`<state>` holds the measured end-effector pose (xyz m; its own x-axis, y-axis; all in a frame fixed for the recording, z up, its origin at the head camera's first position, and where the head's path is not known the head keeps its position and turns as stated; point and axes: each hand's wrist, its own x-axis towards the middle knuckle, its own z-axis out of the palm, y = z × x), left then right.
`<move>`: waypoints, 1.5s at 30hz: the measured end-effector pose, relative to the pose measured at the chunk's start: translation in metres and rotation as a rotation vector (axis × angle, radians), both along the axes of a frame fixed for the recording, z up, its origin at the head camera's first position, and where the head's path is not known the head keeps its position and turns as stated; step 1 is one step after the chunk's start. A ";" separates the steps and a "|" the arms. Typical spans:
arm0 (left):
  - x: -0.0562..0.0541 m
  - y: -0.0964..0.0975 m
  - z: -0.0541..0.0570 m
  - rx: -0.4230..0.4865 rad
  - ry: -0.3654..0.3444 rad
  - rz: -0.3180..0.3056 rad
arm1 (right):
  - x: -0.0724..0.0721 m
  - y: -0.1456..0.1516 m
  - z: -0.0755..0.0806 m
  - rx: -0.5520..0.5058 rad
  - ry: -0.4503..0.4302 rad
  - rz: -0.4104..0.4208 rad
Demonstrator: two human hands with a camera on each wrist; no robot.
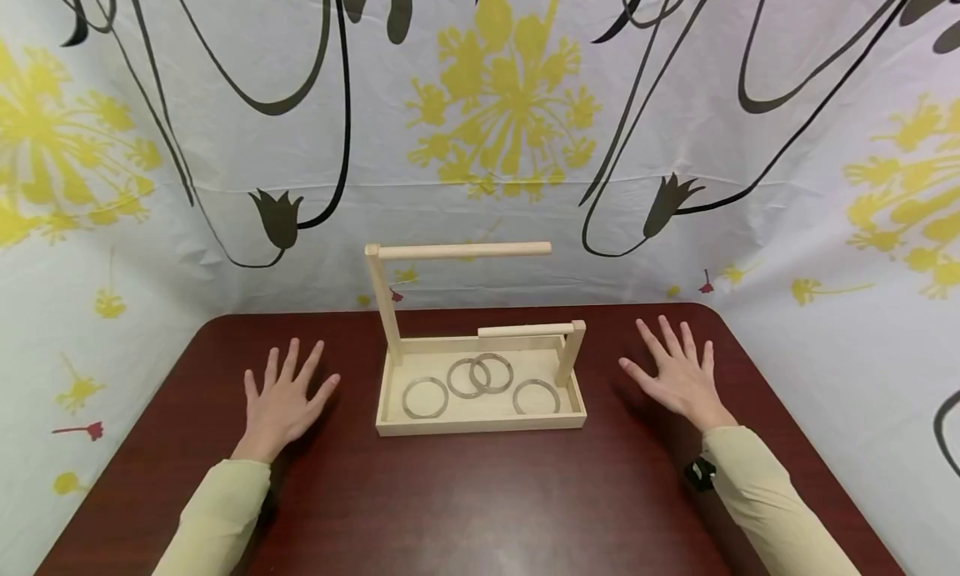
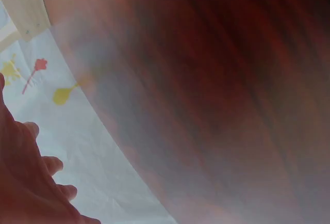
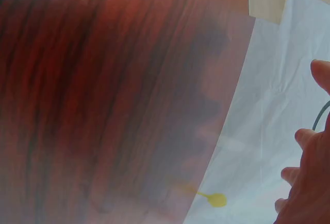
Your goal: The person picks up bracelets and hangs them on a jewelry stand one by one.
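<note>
Wooden tray [image 1: 480, 426], two dowels [image 1: 465, 250] | four greyish rings [image 1: 483, 392] | left hand [image 1: 279, 409], right hand [image 1: 681, 380] splayed

2 round pale-wood bars [image 1: 465, 250] overhang the shallow rectangular pale-wood tray [image 1: 480, 428]; passage runs before it across the glossy dark-red tabletop [image 1: 480, 501].

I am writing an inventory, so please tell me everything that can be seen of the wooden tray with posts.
The wooden tray is pale, rectangular, open-topped, low-walled. A tall post rises near its left end, a shorter post near its right; each carries a bare round rod reaching inward above the tray, its far end free. Four greyish rings lie inside, two overlapping. It stands upright on the dark red table, between the left hand and the right hand; neither touches it.
</note>
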<state>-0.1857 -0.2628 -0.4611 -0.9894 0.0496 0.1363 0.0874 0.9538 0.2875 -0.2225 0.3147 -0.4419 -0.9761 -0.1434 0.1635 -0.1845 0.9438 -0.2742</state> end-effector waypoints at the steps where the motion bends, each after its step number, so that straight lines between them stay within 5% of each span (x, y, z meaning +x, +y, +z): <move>1: 0.000 0.002 0.000 0.004 -0.007 -0.003 | 0.000 -0.001 0.000 -0.005 -0.004 0.006; 9: 0.002 0.023 -0.002 0.014 -0.045 -0.053 | 0.009 -0.008 -0.002 -0.017 -0.055 0.045; 19: 0.000 0.052 -0.004 0.029 -0.021 -0.159 | 0.021 -0.028 -0.004 -0.032 -0.015 0.086; 28: -0.002 0.070 -0.009 0.018 -0.093 -0.243 | 0.039 -0.050 -0.002 -0.018 0.013 0.097; 45: -0.005 0.080 -0.007 0.042 -0.148 -0.274 | 0.057 -0.098 -0.004 -0.054 0.112 0.219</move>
<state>-0.1910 -0.1828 -0.4684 -0.9493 0.3144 -0.0008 0.2936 0.8875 0.3552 -0.1657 0.2163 -0.4456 -0.8978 -0.3378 0.2825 -0.4156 0.8622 -0.2896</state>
